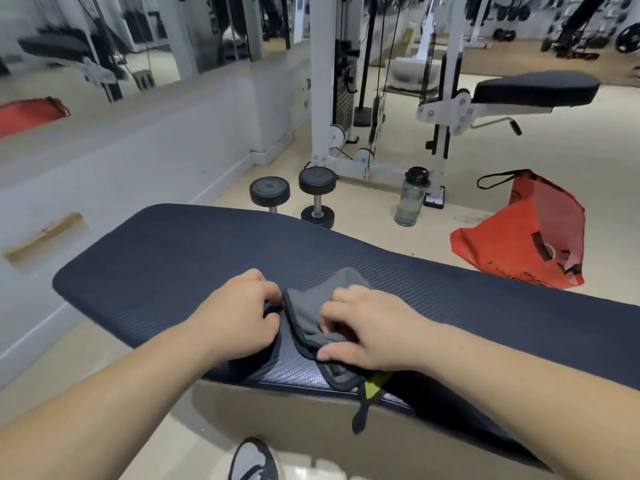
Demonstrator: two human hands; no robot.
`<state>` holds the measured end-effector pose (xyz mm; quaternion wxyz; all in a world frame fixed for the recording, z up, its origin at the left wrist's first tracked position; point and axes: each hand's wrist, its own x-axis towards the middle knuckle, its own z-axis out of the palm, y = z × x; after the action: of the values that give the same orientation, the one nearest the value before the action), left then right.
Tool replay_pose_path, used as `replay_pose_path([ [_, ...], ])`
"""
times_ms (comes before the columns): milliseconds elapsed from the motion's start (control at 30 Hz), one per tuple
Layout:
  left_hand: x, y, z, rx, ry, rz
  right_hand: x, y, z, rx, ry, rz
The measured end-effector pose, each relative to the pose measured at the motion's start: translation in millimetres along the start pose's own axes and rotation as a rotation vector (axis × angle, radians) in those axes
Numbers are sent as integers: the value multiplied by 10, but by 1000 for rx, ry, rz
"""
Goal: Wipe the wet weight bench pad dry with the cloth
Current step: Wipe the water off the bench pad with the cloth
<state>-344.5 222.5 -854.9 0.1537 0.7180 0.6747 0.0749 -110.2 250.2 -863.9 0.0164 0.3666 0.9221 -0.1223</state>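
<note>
Your left fingers are curled in tight and look to be pinching the dark-trimmed edge of the cloth, though the tips are tucked under and you cannot see the pinch itself. The fingers of your right hand are bent down into the grey folds, with the thumb laid flat along the cloth's near side. Your left hand sits just beside the cloth, its wrist over the near edge of the bench pad.

The cloth lies bunched on the pad roughly mid-length, close to the near edge. One corner, with a yellow-green tag and a dark strap, hangs over that edge.

By the look of it you are at the gathering stage: the cloth is crumpled rather than spread flat, and both hands are arranging it rather than sweeping. The pad's ribbed surface shows no clear drops or streaks from here, so you cannot tell which parts are wet and which dry. Treat the whole pad as left to do: the broad end to your left, the far edge, and the long run to your right.

On the floor beyond stand two dumbbells, a water bottle and an orange bag.
</note>
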Motion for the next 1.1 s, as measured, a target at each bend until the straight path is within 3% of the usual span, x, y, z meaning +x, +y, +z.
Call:
replay_pose_path([
  [167, -297, -9, -34, -19, 3, -59, 235, 375, -90, -110, 134, 465],
  [233, -427, -3, -35, -12, -12, -64, 310, 331, -78, -104, 130, 543],
  [467, -378, -187, -174, 67, -17, -63, 317, -438, 42, -58, 45, -14],
  [533, -263, -281, -190, 68, -34, -79, 404, -357, 29, -3, 57, -27],
  [733, -39, -560, -76, -62, 56, -104, 853, 377, 4, 19, 276, 538],
  [833, 62, -701, -88, -107, 44, -74, 1055, 432, 56, -46, 317, 661],
  [933, 134, -862, -182, -107, 41, -58, 1118, 111, 91, -71, 293, 524],
  [1100, 116, -1125, -238, -120, 90, -69, 956, -724, 198, 7, 174, -53],
])
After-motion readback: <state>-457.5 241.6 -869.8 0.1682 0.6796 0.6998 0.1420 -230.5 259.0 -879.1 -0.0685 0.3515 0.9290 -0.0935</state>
